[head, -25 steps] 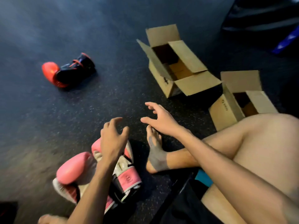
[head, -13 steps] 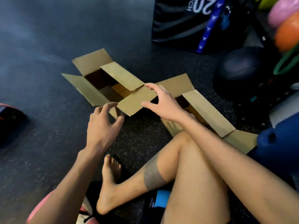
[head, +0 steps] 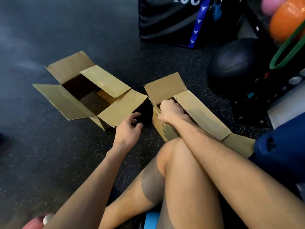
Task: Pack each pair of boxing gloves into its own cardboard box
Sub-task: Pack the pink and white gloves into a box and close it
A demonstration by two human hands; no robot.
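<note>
Two open cardboard boxes stand side by side on the dark floor. The left box (head: 79,103) has all its flaps spread and nothing visible inside. My right hand (head: 170,111) grips the near left rim of the right box (head: 201,113), fingers curled over the edge into its opening. My left hand (head: 130,128) hovers with loosely bent fingers in the gap between the boxes, just off the left box's near flap, holding nothing. A sliver of a pink boxing glove (head: 36,223) shows at the bottom left edge. The other gloves are out of view.
My bent knee and shin (head: 173,179) lie in front of the right box. A black bag with a blue stripe (head: 175,22) stands behind. A dark ball (head: 236,61), an orange ball (head: 287,19) and a blue object (head: 280,146) crowd the right side.
The view has swung right and the gloves have dropped out of sight. My right hand went from the left box's flap to the right box's rim. My left hand moved between the boxes.
</note>
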